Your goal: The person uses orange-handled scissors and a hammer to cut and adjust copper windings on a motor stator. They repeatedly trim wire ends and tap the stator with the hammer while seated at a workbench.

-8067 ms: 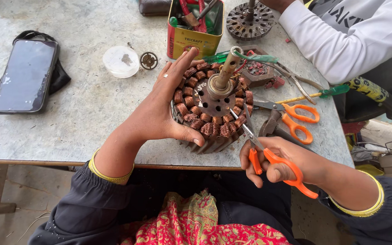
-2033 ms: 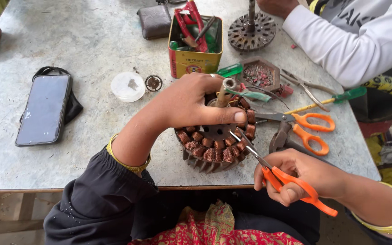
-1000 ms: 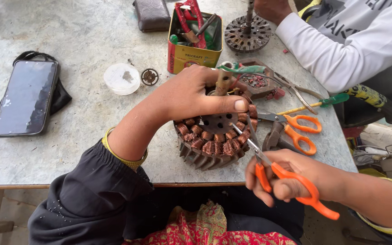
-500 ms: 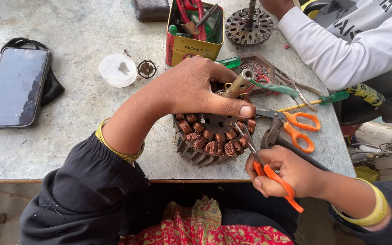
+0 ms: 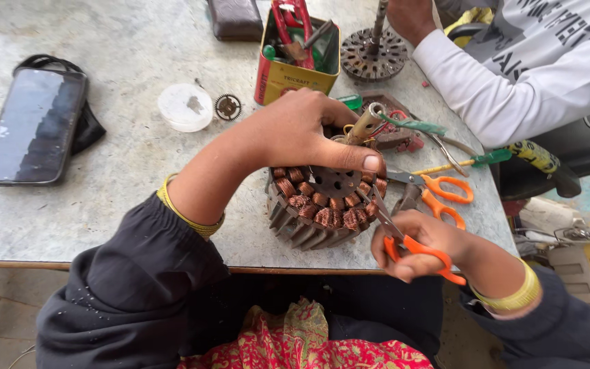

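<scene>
Since half a second ago the right hand point(image 5: 423, 244) has shifted a little along the coil ring; the left hand point(image 5: 302, 133) sits as before.

Left hand grip is pressed down over the top of the motor stator point(image 5: 324, 205), thumb flat along the upper coils, apparently to stop it rolling, since the stator is tipped on its edge near the front rim of the tabletop point(image 5: 104, 205). The stator's shaft point(image 5: 363, 123) pokes up past the fingers.

Right hand grip is curled through the orange handles of the scissors in hand point(image 5: 404, 236), blades nearly together, tips right at the copper windings on the stator's right side. Cannot tell if a wire is between the blades.

A second pair of orange scissors point(image 5: 438, 191) lies just right of the stator. Behind it: yellow tin of tools point(image 5: 291, 65), white lid point(image 5: 184, 106), small gear point(image 5: 227, 106). Phone point(image 5: 32, 126) lies far left. Another person's white sleeve point(image 5: 500, 82) reaches to a second stator point(image 5: 375, 55) at the far edge.
</scene>
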